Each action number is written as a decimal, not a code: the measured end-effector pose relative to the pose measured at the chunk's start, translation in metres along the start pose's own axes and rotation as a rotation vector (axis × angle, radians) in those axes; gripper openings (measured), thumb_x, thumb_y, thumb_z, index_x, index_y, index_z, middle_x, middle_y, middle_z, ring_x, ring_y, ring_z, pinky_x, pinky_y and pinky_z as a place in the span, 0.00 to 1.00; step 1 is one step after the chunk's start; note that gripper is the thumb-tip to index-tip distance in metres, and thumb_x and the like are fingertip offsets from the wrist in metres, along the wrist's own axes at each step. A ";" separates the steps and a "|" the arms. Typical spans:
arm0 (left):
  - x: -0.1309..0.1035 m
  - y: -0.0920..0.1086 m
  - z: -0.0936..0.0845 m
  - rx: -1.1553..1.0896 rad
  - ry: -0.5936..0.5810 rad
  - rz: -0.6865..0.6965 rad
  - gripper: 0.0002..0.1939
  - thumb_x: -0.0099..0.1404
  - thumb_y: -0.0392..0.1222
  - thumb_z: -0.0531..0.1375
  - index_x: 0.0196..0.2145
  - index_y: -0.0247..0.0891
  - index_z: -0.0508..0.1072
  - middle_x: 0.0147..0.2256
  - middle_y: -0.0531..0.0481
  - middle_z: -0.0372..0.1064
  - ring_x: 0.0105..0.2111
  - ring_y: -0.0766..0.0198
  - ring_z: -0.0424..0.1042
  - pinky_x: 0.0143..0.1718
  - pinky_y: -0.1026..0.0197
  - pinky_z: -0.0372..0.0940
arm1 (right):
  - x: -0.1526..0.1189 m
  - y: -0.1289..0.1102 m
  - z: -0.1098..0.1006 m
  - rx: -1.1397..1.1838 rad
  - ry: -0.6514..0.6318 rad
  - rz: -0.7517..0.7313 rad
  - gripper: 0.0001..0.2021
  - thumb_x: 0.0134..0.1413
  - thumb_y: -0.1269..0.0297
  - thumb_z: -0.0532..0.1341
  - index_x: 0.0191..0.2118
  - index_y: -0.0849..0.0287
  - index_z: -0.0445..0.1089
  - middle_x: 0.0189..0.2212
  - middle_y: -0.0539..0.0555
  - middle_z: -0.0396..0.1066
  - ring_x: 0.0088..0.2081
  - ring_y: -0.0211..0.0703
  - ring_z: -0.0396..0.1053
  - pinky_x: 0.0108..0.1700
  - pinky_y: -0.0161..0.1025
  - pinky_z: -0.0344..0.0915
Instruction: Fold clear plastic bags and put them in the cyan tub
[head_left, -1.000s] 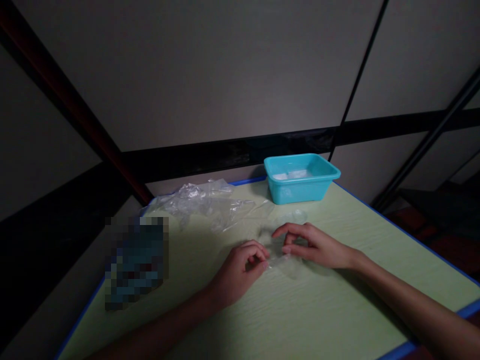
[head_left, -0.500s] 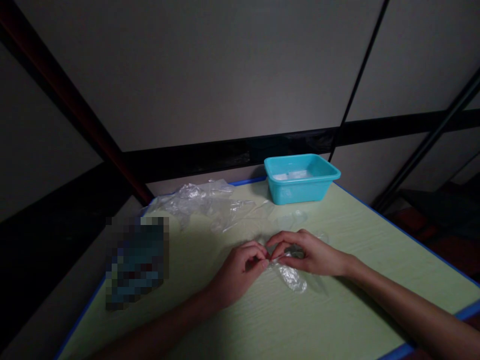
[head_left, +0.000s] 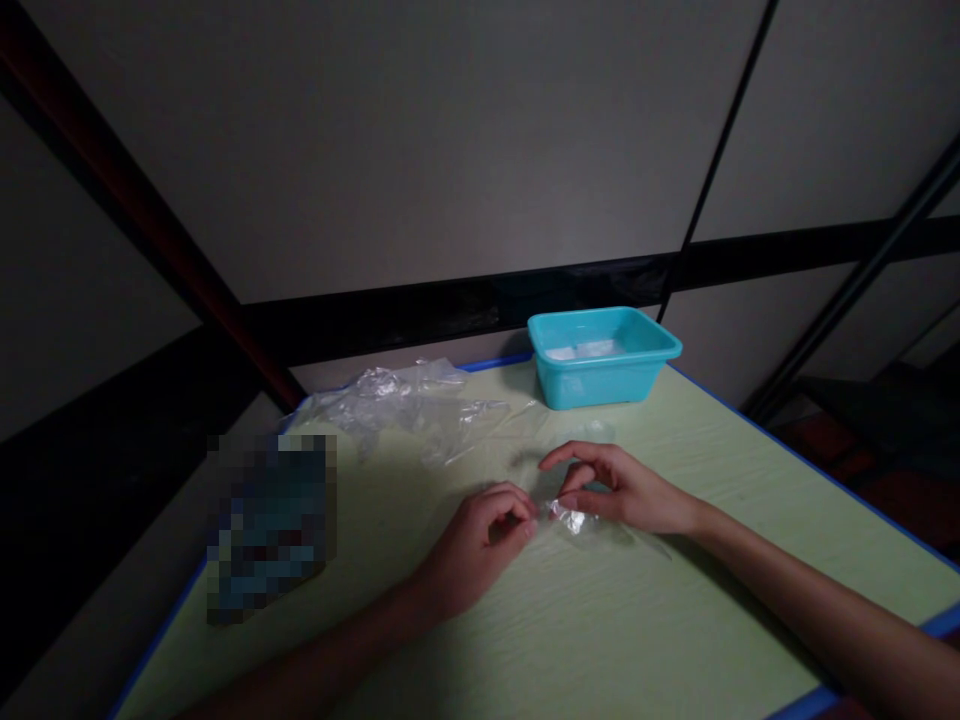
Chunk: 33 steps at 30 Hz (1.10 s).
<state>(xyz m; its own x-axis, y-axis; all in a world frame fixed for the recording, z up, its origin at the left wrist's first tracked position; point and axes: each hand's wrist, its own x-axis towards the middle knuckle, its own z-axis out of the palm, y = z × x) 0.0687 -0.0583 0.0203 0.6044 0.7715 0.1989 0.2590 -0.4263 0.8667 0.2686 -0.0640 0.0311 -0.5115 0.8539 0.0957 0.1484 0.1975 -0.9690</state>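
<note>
A crumpled piece of thin clear plastic film (head_left: 576,522) hangs below the thumb and bent fingers of my right hand (head_left: 626,490), just above the table. That hand pinches the film, while its index finger stretches out to the left. My left hand (head_left: 480,545) is closed, thumb and fingertips together, a small gap to the left of the film. Whatever sits between its fingertips, if anything, cannot be made out. Behind my right hand another flat piece of clear film (head_left: 592,432) lies on the table.
A pale green table (head_left: 600,640) with blue edging stands against a panelled wall. Loose clear plastic sheeting (head_left: 390,400) spreads along its back left. At the back right is a turquoise basin (head_left: 606,380) holding something white. A pixelated object (head_left: 274,530) sits at the left edge.
My hands have come apart. The right hand has lifted slightly, drawing the film up and away from my left fingertips. The left hand has barely moved.
</note>
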 end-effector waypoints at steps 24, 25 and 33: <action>-0.001 -0.005 0.002 0.033 -0.032 0.009 0.08 0.50 0.26 0.56 0.19 0.35 0.62 0.30 0.50 0.65 0.31 0.67 0.66 0.30 0.67 0.58 | 0.005 0.003 0.001 0.358 -0.046 0.125 0.16 0.49 0.64 0.60 0.43 0.63 0.59 0.20 0.47 0.70 0.22 0.33 0.66 0.27 0.32 0.59; -0.001 -0.005 0.002 0.033 -0.033 0.004 0.08 0.51 0.27 0.55 0.19 0.35 0.62 0.30 0.50 0.65 0.31 0.67 0.66 0.30 0.67 0.58 | 0.005 0.002 0.000 0.357 -0.040 0.122 0.15 0.49 0.65 0.60 0.43 0.63 0.59 0.19 0.47 0.69 0.21 0.32 0.65 0.27 0.32 0.58; -0.003 0.002 0.000 0.096 -0.066 0.050 0.06 0.47 0.27 0.57 0.23 0.35 0.65 0.32 0.50 0.66 0.34 0.65 0.66 0.34 0.65 0.59 | 0.002 -0.008 -0.009 0.280 0.080 0.072 0.11 0.53 0.68 0.57 0.43 0.63 0.60 0.16 0.45 0.67 0.19 0.30 0.61 0.26 0.30 0.55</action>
<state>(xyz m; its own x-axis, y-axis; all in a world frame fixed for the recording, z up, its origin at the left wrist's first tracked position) 0.0670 -0.0610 0.0212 0.6660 0.7166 0.2072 0.2961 -0.5088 0.8083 0.2741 -0.0595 0.0413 -0.4378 0.8986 0.0309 -0.0628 0.0037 -0.9980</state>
